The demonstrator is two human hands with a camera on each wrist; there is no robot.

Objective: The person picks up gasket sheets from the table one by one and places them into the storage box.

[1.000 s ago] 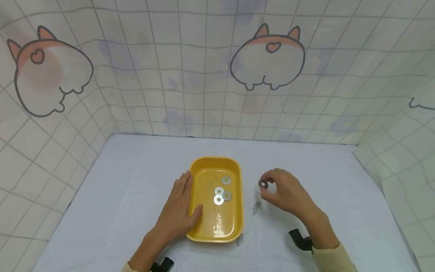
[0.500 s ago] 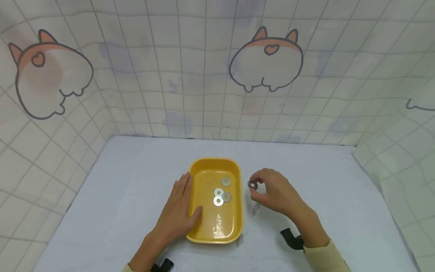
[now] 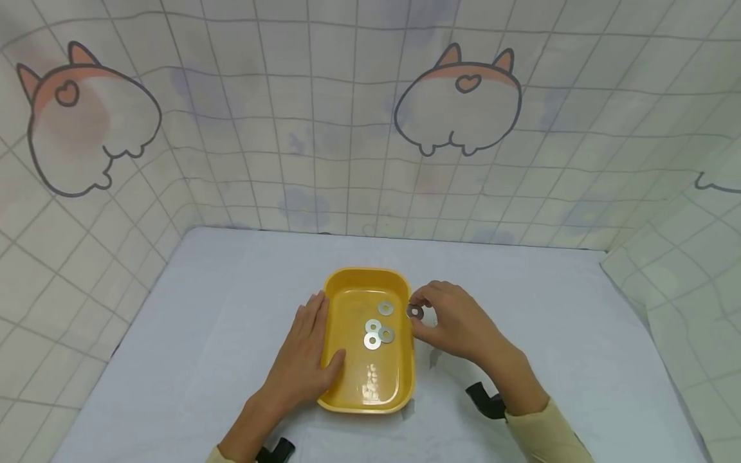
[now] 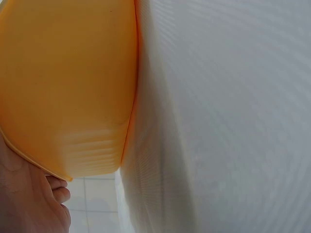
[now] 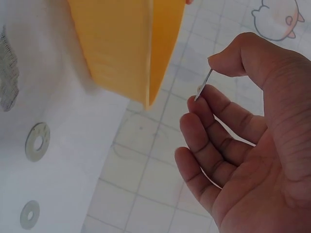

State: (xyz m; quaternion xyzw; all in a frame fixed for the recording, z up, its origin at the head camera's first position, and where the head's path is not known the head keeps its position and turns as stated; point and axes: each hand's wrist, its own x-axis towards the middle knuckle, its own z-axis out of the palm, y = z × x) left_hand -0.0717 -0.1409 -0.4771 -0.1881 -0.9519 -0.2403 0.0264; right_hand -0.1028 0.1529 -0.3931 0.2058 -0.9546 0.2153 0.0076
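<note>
Grey ring-shaped metal washer (image 3: 410, 311), finger-pinched by right hand (image 3: 457, 319), may fall outside oblong yellow plastic tray (image 3: 353, 379), at two o'clock, if released early.

The outer wall of a yellow-orange tray (image 4: 73, 82) fills the sector from 9 to 12 o'clock, crossed by faint pale bands toward its lower end. At 8 o'clock, the person's left hand (image 4: 31, 196) lies against the tray's rim, with several fingertips visible just below it. White cloth (image 4: 243, 116) extends from 1 to 5 o'clock; a grid-lined surface (image 4: 95, 206) appears at 7 o'clock.
</note>
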